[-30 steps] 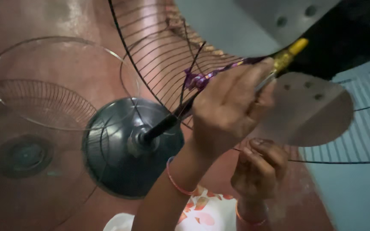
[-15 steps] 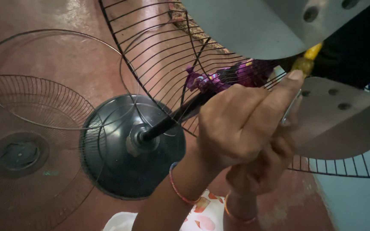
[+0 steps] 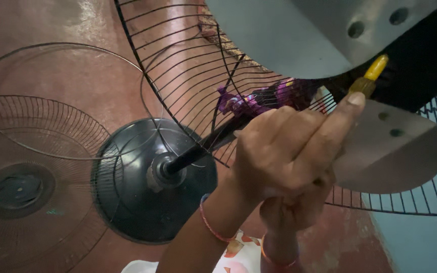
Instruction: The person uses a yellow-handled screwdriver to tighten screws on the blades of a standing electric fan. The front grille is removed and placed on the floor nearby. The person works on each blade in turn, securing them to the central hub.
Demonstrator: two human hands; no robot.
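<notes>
My left hand is closed around a screwdriver with an amber handle and yellow cap, forefinger stretched along it. The tool's tip is hidden. The handle points up between two grey metal fan blades, one above and one to the right. My right hand is curled directly beneath the left, mostly covered by it, and its contents are hidden. Behind the hands is the fan's black wire rear grille, with a purple strip tied to its wires.
The fan's black pole runs down to a round dark base on the reddish floor. A loose wire front grille with a dark hub lies at the left. A pale blue surface fills the lower right.
My right hand has moved up under the left until it is almost hidden. The left hand has shifted right and its forefinger now lies straight along the screwdriver, which has tilted more upright.
</notes>
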